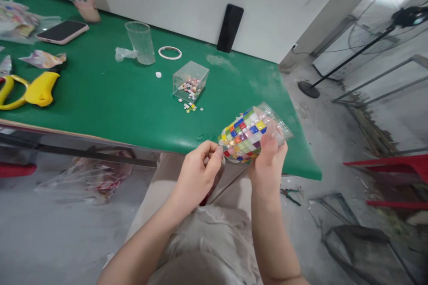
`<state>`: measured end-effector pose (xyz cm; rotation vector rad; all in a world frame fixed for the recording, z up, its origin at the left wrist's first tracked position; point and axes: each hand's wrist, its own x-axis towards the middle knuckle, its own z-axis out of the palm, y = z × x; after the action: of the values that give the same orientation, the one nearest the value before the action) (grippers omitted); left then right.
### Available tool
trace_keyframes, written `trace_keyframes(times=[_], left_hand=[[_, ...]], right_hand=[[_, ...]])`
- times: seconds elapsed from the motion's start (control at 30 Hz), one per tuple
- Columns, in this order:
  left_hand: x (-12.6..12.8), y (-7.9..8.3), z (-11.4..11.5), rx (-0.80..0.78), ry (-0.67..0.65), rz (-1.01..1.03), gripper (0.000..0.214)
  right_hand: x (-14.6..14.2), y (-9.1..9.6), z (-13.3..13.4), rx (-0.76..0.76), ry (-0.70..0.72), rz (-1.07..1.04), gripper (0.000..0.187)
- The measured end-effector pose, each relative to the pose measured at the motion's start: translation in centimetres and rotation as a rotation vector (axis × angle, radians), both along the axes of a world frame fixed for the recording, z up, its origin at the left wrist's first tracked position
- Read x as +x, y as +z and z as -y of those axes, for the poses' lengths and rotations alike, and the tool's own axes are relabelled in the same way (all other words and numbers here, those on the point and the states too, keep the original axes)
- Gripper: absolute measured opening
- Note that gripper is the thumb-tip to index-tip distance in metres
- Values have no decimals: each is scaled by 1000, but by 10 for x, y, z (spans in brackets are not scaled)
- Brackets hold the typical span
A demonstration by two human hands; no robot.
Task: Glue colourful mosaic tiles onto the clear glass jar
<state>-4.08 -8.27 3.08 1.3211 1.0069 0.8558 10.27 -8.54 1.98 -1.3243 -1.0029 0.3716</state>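
Note:
My right hand [267, 160] grips a clear plastic cup covered in small colored mosaic tiles [247, 136], held tilted over the near edge of the green table [110, 107]. My left hand [200, 167] is closed in a pinch at the cup's lower left end, fingertips touching the tiles. What the pinch holds is too small to name. A clear plastic box of small pale beads [190, 81] stands on the table beyond the cup, with a few beads spilled beside it [191, 107].
An empty clear cup [140, 42], a white ring [170, 52], a pink phone [62, 31], a yellow tool [31, 91] and wrappers lie on the table. A black phone [230, 27] leans on the wall. A fan stand [309, 89] and red frame [394, 164] are at right.

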Motion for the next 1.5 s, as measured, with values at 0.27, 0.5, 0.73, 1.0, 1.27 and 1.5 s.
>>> trace_keyframes(times=[0.27,0.5,0.73,1.0,1.27,1.5], left_hand=[[-5,-4,-11,-263,-104,317,23],[-10,4,-13,-364,-206,484,28],[-11,11,-7,-447,-318,579,28],[-10,12,-6,-397,-355,489,24],[-6,10,-2,-238,-306,175,23],[-3,-5,-8,-354,-300,173,24]], right_hand=[[7,0,-20,23,-31,-3,46],[17,-5,-67,-71,32,317,69],[27,-27,-80,-139,126,289,98],[20,13,12,-99,335,360,72],[16,40,43,-250,622,644,42],[12,21,45,-382,610,568,35]])
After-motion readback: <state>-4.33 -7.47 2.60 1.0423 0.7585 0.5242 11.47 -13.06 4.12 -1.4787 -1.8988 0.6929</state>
